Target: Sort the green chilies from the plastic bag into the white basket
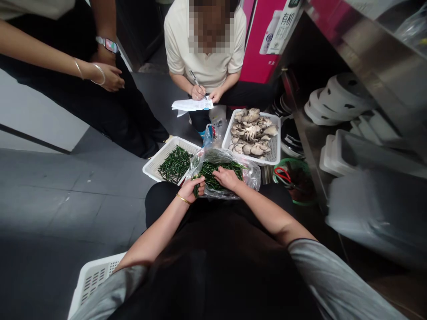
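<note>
The left hand [192,188] grips green chilies [196,186]; the right hand's [227,178] fingers curl into chilies inside the plastic bag's [252,174] rim.

Pixel blocks cover the head of the seated person [213,66], and the writing on the papers [191,105] is too small to read. The top edge cuts off the standing person [66,49]. At the lower left, a white basket [96,282] runs past the bottom edge, partly behind the sleeve [115,289]. The left hand [191,189] hides part of its green peppers [199,186]; their number cannot be told. The grey containers [370,213] at right are blurred.
</note>
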Demonstrator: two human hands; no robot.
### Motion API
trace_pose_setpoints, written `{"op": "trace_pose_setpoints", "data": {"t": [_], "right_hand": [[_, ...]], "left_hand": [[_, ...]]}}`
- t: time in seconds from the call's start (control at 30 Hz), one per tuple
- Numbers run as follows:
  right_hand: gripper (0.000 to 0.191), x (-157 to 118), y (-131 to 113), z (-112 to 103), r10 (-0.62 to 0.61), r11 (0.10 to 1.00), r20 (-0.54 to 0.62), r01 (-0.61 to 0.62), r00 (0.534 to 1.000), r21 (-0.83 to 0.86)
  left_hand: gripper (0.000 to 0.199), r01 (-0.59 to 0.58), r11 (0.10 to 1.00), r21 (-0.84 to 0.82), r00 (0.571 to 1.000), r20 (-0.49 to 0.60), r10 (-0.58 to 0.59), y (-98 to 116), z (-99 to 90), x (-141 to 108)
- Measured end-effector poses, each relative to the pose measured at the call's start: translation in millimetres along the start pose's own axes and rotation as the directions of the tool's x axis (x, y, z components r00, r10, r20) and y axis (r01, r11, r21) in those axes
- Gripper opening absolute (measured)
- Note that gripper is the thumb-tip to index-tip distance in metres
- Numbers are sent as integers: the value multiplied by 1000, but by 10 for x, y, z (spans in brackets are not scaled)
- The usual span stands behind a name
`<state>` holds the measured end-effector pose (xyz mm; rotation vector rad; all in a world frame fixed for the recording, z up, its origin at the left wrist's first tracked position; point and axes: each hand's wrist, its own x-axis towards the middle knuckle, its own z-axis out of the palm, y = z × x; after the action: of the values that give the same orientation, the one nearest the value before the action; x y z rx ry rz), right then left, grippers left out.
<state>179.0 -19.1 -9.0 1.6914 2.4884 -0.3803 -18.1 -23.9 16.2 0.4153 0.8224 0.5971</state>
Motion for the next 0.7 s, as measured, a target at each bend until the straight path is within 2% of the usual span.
{"op": "trace_pose_setpoints", "data": {"t": [0.1,0.2,0.33,0.4,0.47,0.53,0.57,0.63,0.67,0.7], "right_hand": [[37,-26,64,31,-51,999,-25,50,998,-6],[37,-21,57,58,-120,992,17,120,993,-26],[31,71,23,71,-105,994,82,107,991,-21],[24,88,104,47,-64,996,23,62,998,65],[17,67,246,-4,12,969,-111,16,994,248],[15,24,379,-74,130,852,-221,5,966,524],[17,2,416,-111,191,741,-231,14,954,671],[25,-34,402,-175,257,448,-179,47,950,893],[29,-48,350,-199,255,312,-146,61,956,948],[31,-60,276,-218,236,217,-124,72,964,974]], "left_hand": [[33,4,1000,-3,999,-44,-5,4,-9,-4],[35,36,999,8,997,-63,-35,-5,29,5],[38,25,999,35,997,-69,-22,-1,71,-8],[36,-10,999,51,996,-85,15,7,54,-22],[35,-49,995,91,991,-121,60,12,28,-21],[35,-98,980,170,981,-148,124,13,27,2],[35,-134,966,222,974,-150,170,14,42,22],[36,-225,919,325,953,-125,278,20,104,68],[36,-265,891,368,941,-104,323,25,145,90],[37,-290,867,406,934,-77,349,28,190,107]]}}
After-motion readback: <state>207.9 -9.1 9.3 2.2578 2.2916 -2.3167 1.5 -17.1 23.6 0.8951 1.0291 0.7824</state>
